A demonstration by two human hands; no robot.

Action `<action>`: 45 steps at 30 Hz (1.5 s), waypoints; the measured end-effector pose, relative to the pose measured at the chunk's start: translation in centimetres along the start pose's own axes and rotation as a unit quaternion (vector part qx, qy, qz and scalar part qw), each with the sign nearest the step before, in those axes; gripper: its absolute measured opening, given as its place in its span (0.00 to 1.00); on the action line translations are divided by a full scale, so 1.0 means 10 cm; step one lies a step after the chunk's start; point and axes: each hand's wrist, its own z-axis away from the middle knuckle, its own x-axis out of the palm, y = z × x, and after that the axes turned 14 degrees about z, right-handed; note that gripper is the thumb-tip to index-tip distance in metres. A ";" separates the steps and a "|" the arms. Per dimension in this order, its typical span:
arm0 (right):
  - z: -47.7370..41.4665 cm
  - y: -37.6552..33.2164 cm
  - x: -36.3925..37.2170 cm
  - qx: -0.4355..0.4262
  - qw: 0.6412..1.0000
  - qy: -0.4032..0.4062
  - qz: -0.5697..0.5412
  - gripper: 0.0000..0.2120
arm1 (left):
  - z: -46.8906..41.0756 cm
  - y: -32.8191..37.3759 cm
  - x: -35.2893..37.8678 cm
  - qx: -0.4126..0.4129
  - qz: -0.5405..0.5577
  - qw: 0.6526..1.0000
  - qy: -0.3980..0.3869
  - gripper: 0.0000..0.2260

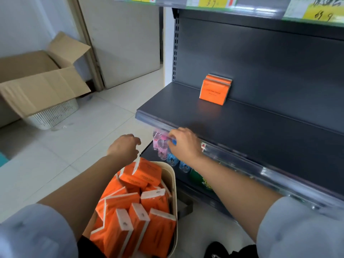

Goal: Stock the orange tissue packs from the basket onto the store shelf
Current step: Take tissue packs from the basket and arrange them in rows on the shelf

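Two orange rectangular plastic-wrapped tissue packs [214, 92] are stood upright against the back edge of the dark grey metal store shelf [242, 125], towards its left end; many more are heaped in the cream plastic basket [172, 175] below the shelf's front edge; the left hand [123, 147] is held loosely curled over the basket's far rim, nothing gripped; the right hand [183, 144], blurred, is hung at the shelf's front edge, apparently empty. Judgement: a top pack should be gripped across its narrow faces, lifted clear, and set flush beside the standing pair.
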 end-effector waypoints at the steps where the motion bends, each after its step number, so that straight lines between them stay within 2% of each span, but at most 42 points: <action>1: 0.08 -0.06 0.08 -0.006 1.000 -0.008 -0.011 0.06 | 0.06 -0.07 0.06 -0.009 -0.002 1.000 -0.011 0.16; 3: 0.25 -0.17 0.25 -0.013 0.999 -0.042 -0.024 0.06 | 0.18 -0.17 0.20 -0.025 -0.006 0.999 -0.039 0.16; 6: 0.46 -0.28 0.52 -0.036 0.990 -0.133 -0.008 0.09 | 0.36 -0.29 0.41 -0.036 -0.022 0.995 -0.090 0.18; 11: 0.77 -0.40 0.92 -0.048 0.955 -0.291 -0.004 0.12 | 0.66 -0.51 0.79 0.010 -0.043 0.978 -0.204 0.16; 14: 0.93 -0.49 1.07 -0.089 0.949 -0.301 -0.002 0.17 | 0.76 -0.55 0.94 0.033 -0.074 0.966 -0.247 0.11; 17: 0.97 -0.60 1.14 -0.126 0.947 -0.291 0.043 0.28 | 0.80 -0.54 0.99 0.077 -0.101 0.963 -0.238 0.13; 21: 0.99 -0.78 1.19 -0.157 0.928 -0.318 0.111 0.41 | 0.82 -0.57 1.03 0.102 -0.076 0.959 -0.254 0.18; 24: 0.99 -0.81 1.19 -0.159 0.913 -0.359 0.107 0.35 | 0.80 -0.57 1.00 0.079 -0.047 0.943 -0.320 0.17; 26: 0.96 -0.82 1.18 -0.129 0.907 -0.394 0.077 0.28 | 0.79 -0.56 0.99 0.075 -0.091 0.919 -0.376 0.14; 28: 0.91 -0.82 1.17 -0.076 0.904 -0.420 0.026 0.20 | 0.79 -0.56 0.98 0.087 -0.147 0.902 -0.397 0.17; 31: 0.80 -0.78 1.07 0.044 0.886 -0.451 -0.100 0.19 | 0.79 -0.60 0.94 0.101 -0.199 0.891 -0.395 0.22; 34: 0.64 -0.69 0.93 0.125 0.871 -0.427 -0.210 0.17 | 0.69 -0.64 0.74 0.070 -0.153 0.905 -0.390 0.23; 36: 0.54 -0.60 0.78 0.155 0.865 -0.404 -0.253 0.18 | 0.59 -0.60 0.53 0.035 -0.103 0.923 -0.368 0.28; 41: 0.43 -0.34 0.28 0.185 0.868 -0.321 -0.331 0.29 | 0.44 -0.33 -0.07 0.009 -0.016 0.963 -0.269 0.29; 45: 0.45 -0.15 -0.14 0.196 0.876 -0.228 -0.376 0.30 | 0.48 -0.01 -0.47 0.015 0.116 0.973 -0.200 0.26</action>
